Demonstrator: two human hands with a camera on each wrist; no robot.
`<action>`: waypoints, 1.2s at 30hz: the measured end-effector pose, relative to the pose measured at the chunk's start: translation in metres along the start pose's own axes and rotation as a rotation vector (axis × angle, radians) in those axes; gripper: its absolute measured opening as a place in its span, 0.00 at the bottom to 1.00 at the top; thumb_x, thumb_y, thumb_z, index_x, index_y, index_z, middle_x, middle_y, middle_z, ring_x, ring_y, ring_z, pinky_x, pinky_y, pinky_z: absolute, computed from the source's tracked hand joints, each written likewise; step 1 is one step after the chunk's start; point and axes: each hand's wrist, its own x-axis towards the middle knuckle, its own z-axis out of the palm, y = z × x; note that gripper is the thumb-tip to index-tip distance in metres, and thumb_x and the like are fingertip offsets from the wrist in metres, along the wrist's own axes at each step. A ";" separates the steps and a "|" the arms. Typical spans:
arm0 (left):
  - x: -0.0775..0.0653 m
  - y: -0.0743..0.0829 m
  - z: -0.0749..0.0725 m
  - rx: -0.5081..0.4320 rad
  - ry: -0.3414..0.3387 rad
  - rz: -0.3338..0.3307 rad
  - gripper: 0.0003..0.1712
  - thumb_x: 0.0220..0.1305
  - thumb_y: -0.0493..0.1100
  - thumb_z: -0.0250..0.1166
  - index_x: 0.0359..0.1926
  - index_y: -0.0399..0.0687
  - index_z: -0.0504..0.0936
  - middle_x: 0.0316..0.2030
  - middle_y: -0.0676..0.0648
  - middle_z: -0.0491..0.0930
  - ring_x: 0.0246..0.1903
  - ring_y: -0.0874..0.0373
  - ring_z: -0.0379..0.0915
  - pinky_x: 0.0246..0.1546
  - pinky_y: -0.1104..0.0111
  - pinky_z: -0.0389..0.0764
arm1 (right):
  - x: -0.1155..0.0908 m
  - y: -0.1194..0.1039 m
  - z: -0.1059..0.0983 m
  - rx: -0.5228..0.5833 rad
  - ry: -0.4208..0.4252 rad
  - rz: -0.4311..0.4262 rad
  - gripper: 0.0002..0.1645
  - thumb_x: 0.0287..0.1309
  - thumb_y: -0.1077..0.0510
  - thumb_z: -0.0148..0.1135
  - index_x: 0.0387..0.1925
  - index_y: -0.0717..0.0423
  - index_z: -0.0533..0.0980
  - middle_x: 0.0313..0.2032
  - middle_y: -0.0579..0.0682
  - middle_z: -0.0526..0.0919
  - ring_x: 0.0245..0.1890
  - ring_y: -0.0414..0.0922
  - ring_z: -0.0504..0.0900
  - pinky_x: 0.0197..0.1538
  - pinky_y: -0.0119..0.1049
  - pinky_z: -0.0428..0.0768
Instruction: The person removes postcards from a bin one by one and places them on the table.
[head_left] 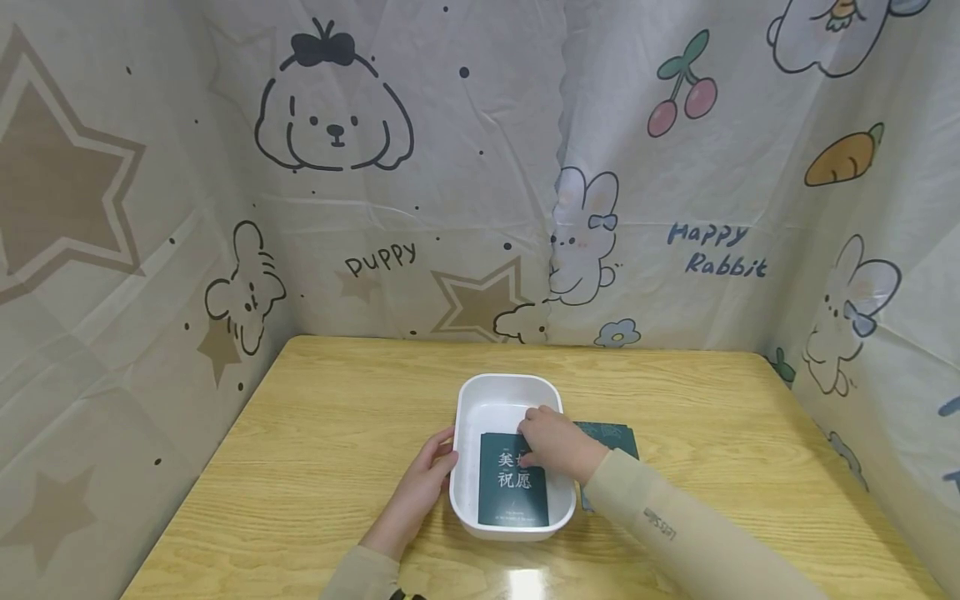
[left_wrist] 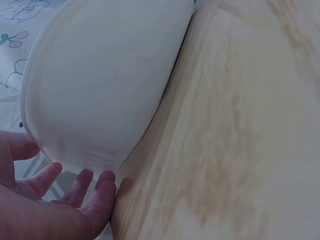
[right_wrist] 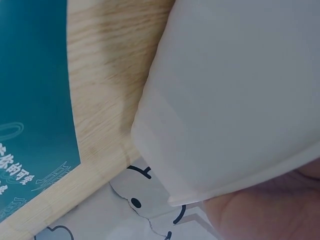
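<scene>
A white rectangular tub (head_left: 467, 500) with rounded corners stands on the table. Inside it is a dark green card (head_left: 513, 500) printed with white Chinese characters. My right hand (head_left: 558, 443) reaches over the right rim and holds the card near its upper right corner, the thumb on its printed face; the right wrist view shows little of this hand behind the tub. On the tub's left side, my left hand (head_left: 423, 482) touches the outer wall, its slightly bent fingers spread along a lower corner in the left wrist view and its thumb at the rim.
More green cards (head_left: 609, 435) lie on the wooden table (head_left: 337, 400) right of the tub, partly hidden under the right forearm. A printed curtain (head_left: 480, 167) with puppies, rabbits and stars surrounds the table's back and sides.
</scene>
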 end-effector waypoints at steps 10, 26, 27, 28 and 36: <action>-0.001 0.000 0.000 0.002 -0.002 0.007 0.27 0.71 0.49 0.50 0.69 0.54 0.63 0.64 0.36 0.66 0.61 0.42 0.62 0.61 0.46 0.69 | 0.001 -0.002 -0.001 -0.009 -0.007 0.013 0.28 0.47 0.44 0.70 0.47 0.56 0.79 0.41 0.49 0.81 0.40 0.43 0.73 0.54 0.42 0.80; -0.003 0.002 -0.002 -0.013 -0.019 0.022 0.28 0.71 0.49 0.50 0.69 0.52 0.62 0.64 0.35 0.66 0.61 0.43 0.61 0.60 0.46 0.69 | 0.004 0.001 -0.005 0.183 -0.012 0.045 0.23 0.48 0.51 0.71 0.45 0.53 0.74 0.38 0.47 0.79 0.40 0.43 0.72 0.51 0.42 0.80; -0.003 0.002 -0.002 -0.013 -0.018 0.022 0.28 0.71 0.49 0.50 0.69 0.52 0.62 0.64 0.35 0.66 0.61 0.43 0.62 0.60 0.46 0.69 | 0.004 0.001 -0.006 0.191 0.000 0.032 0.21 0.49 0.52 0.70 0.44 0.53 0.74 0.37 0.46 0.79 0.40 0.43 0.72 0.50 0.42 0.80; -0.003 0.002 -0.002 -0.013 -0.018 0.022 0.28 0.71 0.49 0.50 0.69 0.52 0.62 0.64 0.35 0.66 0.61 0.43 0.62 0.60 0.46 0.69 | 0.004 0.002 -0.007 0.200 0.014 0.019 0.19 0.51 0.53 0.69 0.43 0.53 0.74 0.37 0.46 0.78 0.39 0.43 0.72 0.49 0.42 0.80; -0.003 0.003 0.000 -0.004 -0.003 0.006 0.28 0.71 0.49 0.50 0.69 0.52 0.63 0.64 0.35 0.66 0.61 0.43 0.62 0.60 0.47 0.69 | 0.005 0.010 -0.013 0.318 0.115 -0.051 0.08 0.56 0.59 0.65 0.38 0.50 0.76 0.32 0.43 0.79 0.34 0.39 0.75 0.44 0.40 0.82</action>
